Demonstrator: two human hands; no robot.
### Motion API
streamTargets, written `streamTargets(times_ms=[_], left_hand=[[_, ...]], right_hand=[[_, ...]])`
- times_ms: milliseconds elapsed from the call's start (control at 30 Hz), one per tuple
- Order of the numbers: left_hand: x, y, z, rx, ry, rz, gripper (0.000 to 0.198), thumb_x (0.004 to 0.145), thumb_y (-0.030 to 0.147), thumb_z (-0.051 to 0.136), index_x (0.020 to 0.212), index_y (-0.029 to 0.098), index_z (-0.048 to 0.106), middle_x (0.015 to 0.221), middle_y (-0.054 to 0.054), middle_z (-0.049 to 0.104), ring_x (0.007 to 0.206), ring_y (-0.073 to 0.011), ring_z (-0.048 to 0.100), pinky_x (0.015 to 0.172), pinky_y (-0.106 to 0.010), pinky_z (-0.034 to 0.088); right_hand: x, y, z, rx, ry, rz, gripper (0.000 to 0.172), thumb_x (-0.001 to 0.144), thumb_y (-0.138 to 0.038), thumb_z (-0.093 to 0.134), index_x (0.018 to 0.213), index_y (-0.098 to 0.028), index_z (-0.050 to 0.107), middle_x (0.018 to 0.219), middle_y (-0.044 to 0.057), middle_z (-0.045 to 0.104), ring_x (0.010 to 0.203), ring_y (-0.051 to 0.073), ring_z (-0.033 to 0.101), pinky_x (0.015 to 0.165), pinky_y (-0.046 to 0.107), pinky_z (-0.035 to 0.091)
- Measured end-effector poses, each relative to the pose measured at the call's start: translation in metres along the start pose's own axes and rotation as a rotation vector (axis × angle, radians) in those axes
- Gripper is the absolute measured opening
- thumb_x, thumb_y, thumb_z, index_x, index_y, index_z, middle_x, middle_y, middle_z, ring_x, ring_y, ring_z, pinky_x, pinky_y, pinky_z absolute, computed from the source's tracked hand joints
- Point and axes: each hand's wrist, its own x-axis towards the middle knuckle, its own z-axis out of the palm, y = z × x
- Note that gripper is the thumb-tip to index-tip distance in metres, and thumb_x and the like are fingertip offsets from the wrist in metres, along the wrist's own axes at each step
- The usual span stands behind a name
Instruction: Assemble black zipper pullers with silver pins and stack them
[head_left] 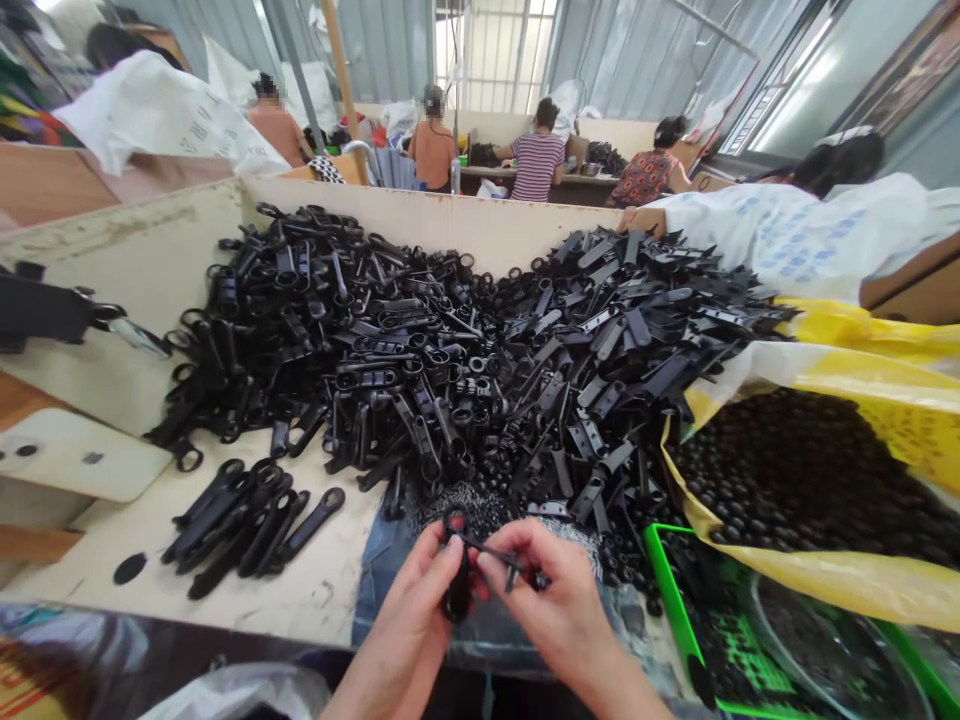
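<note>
My left hand (411, 610) pinches a long black plastic strap piece (456, 585) that stands upright, ring end up. My right hand (551, 595) grips a thin black clip piece (501, 556) and holds it against the strap. Both hands sit at the table's near edge, over a patch of blue cloth (382, 560). Just beyond them lies a big heap of black plastic parts (465, 350) and a scatter of tiny grey pieces (480, 500).
A neat bunch of black straps (247, 525) lies at the left front. A yellow sack of small black beads (810, 480) sits at the right, above a green crate (675, 610). Several people work at tables behind; a white-sleeved arm (780, 235) rests on the far wall.
</note>
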Motion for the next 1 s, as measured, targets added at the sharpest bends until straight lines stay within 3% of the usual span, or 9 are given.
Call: streamTargets(times_ms=[100,167,367,533,667,833,1000], left_hand=[[0.002,-0.003,-0.008,-0.060,0.035,0.028,0.038,0.082,0.034,0.084,0.116,0.023,0.071,0.110,-0.003,0.078,0.100,-0.0189,0.069,0.087,-0.028,0.051],[0.004,-0.007,-0.014,-0.114,0.059,0.004,0.033,0.087,0.028,0.078,0.119,0.023,0.071,0.115,-0.005,0.077,0.111,-0.0213,0.068,0.093,-0.030,0.051],[0.008,-0.021,-0.017,-0.257,0.088,-0.051,0.019,0.094,0.022,0.067,0.112,0.022,0.075,0.114,-0.007,0.079,0.118,-0.0227,0.069,0.107,-0.035,0.049],[0.010,-0.032,-0.021,-0.283,0.054,-0.032,0.020,0.093,0.021,0.065,0.110,0.019,0.075,0.118,-0.009,0.077,0.121,-0.0239,0.067,0.108,-0.036,0.049],[0.009,-0.035,-0.021,-0.294,0.002,-0.019,0.022,0.087,0.029,0.076,0.108,0.023,0.073,0.115,-0.005,0.077,0.117,-0.0227,0.067,0.103,-0.035,0.050],[0.011,-0.037,-0.021,-0.296,-0.033,-0.009,0.040,0.075,0.039,0.088,0.106,0.024,0.068,0.109,-0.003,0.077,0.113,-0.0216,0.068,0.102,-0.033,0.048],[0.016,-0.036,-0.022,-0.202,0.036,-0.029,0.052,0.071,0.046,0.090,0.109,0.025,0.062,0.097,-0.001,0.076,0.091,-0.0195,0.071,0.078,-0.029,0.050]], right_hand=[[-0.004,0.005,0.013,-0.118,0.015,-0.335,0.015,0.096,-0.010,0.054,0.095,-0.019,0.066,0.090,0.007,0.078,0.071,0.014,0.074,0.063,0.020,0.058],[-0.003,0.007,0.012,-0.217,0.031,-0.492,0.022,0.098,-0.004,0.048,0.099,-0.017,0.066,0.095,0.010,0.079,0.082,0.016,0.077,0.069,0.021,0.060],[-0.004,0.004,0.008,-0.329,0.018,-0.622,0.027,0.107,-0.010,0.042,0.100,-0.013,0.068,0.092,0.011,0.079,0.078,0.016,0.077,0.070,0.023,0.062],[-0.006,-0.003,0.009,-0.364,0.011,-0.614,0.031,0.108,-0.012,0.041,0.098,-0.014,0.070,0.092,0.010,0.080,0.074,0.016,0.078,0.068,0.024,0.063],[-0.009,-0.008,0.013,-0.391,0.017,-0.535,0.032,0.104,-0.008,0.042,0.099,-0.017,0.072,0.089,0.009,0.081,0.076,0.017,0.078,0.069,0.025,0.064],[-0.010,-0.008,0.012,-0.402,0.037,-0.527,0.028,0.103,-0.008,0.046,0.100,-0.017,0.071,0.092,0.009,0.081,0.076,0.018,0.078,0.068,0.025,0.062],[-0.011,-0.006,0.013,-0.436,0.000,-0.538,0.026,0.106,-0.011,0.043,0.103,-0.016,0.069,0.097,0.009,0.081,0.072,0.016,0.076,0.066,0.025,0.059]])
